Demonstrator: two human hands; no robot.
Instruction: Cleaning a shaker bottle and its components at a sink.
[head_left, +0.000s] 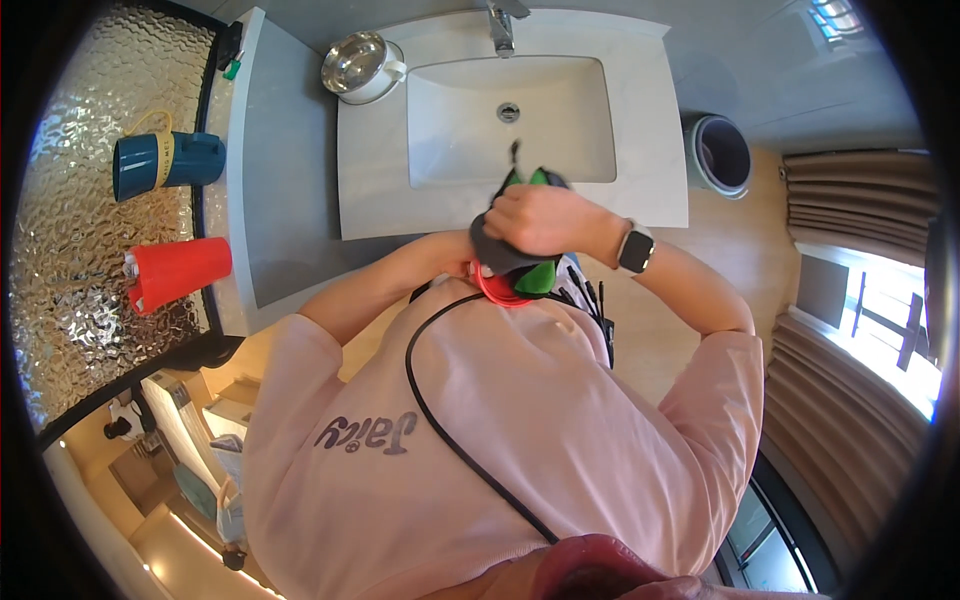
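Over the front edge of the white washbasin counter (375, 202), my right hand (536, 217) grips a dark grey and green cloth-like item (536, 279); its exact kind is unclear. A short dark strap or cord end (515, 152) sticks out beyond the fingers towards the basin (450, 135), slightly blurred. Close to my body, my left hand (459, 264) is partly hidden behind the grey piece and holds a red item with a round rim (504, 292). The grey and green item overlaps this red rim. Under the tap (504, 34), the basin shows its metal drain.
A steel-lined pot (364, 67) stands at the counter's back left corner. On the left ledge lie a blue cylindrical container (169, 159) and a red one (180, 274). A bin (720, 156) stands right of the counter. People are in the room at lower left.
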